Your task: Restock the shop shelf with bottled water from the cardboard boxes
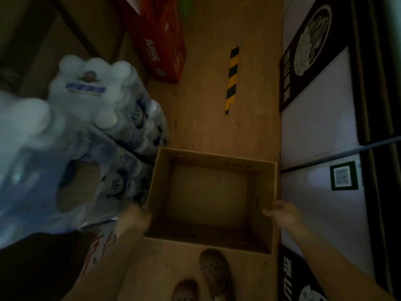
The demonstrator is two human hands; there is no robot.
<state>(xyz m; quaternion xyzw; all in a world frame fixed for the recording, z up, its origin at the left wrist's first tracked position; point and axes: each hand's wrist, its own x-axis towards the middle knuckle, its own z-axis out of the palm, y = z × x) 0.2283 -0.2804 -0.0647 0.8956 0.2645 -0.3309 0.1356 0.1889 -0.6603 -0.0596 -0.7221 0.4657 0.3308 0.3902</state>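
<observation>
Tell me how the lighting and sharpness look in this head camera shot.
Head view: dim overall, with the empty cardboard box interior in shadow; the shrink-wrapped water bottle packs at left are smeared and overbright; wide-angle bending curves the edges; the left hand and right hand gripping the box stay fairly sharp.

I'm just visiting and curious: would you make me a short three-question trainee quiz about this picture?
1. True or false: the cardboard box has bottles inside.
2. Which hands grip the box? A) left hand only B) right hand only C) both
3. Fill in: the shrink-wrapped bottled water packs sit on the person's ___ side.

Key: 1 false, it looks empty; 2 C, one hand on each side wall; 3 left.
</observation>
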